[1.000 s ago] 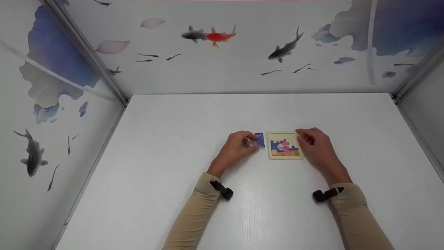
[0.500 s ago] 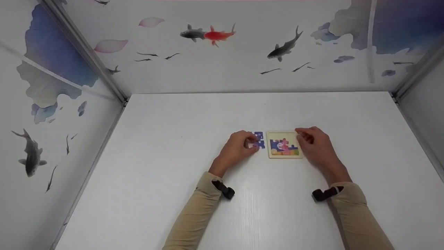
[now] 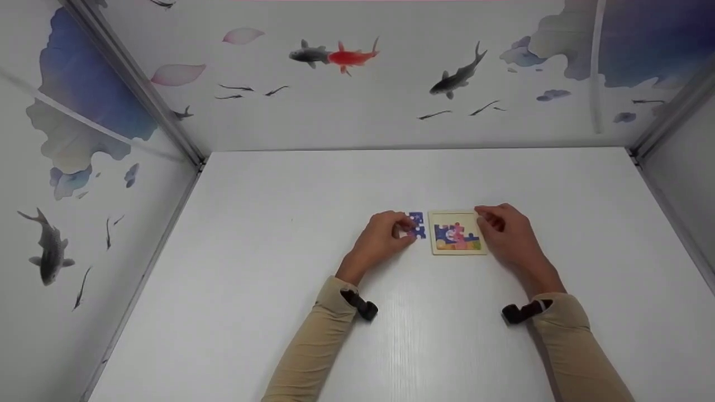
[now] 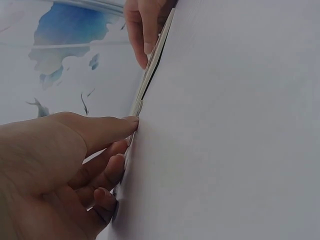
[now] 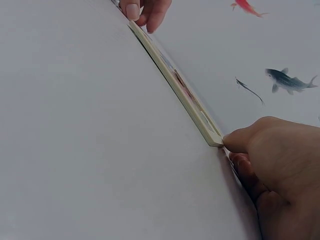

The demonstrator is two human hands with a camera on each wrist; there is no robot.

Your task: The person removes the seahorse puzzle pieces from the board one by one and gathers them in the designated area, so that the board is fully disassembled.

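Observation:
A small square wooden puzzle tray [image 3: 453, 218] lies on the white table, with joined jigsaw pieces [image 3: 459, 239] in blue, pink, orange and green filling its lower part. Bare wood shows in the upper part. Just left of the tray lie several loose blue-purple puzzle pieces [image 3: 417, 218], partly covered by my left hand [image 3: 381, 237]. Its thumb and bent fingers hold these pieces at the table surface. My right hand [image 3: 511, 237] grips the tray's right edge, index finger at the upper corner and thumb lower down. In the right wrist view, the thumb meets the tray's corner [image 5: 212, 140].
The white tabletop [image 3: 268, 251] stretches around the tray. Behind it rises a back wall [image 3: 357, 111] painted with fish, and a side wall [image 3: 111, 195] stands at left. Both wrists wear black camera straps [image 3: 362, 306] over tan sleeves.
The loose pieces beside the left hand have shifted slightly, so more of their outlines and the gap between them show. The tray and right hand have barely moved.

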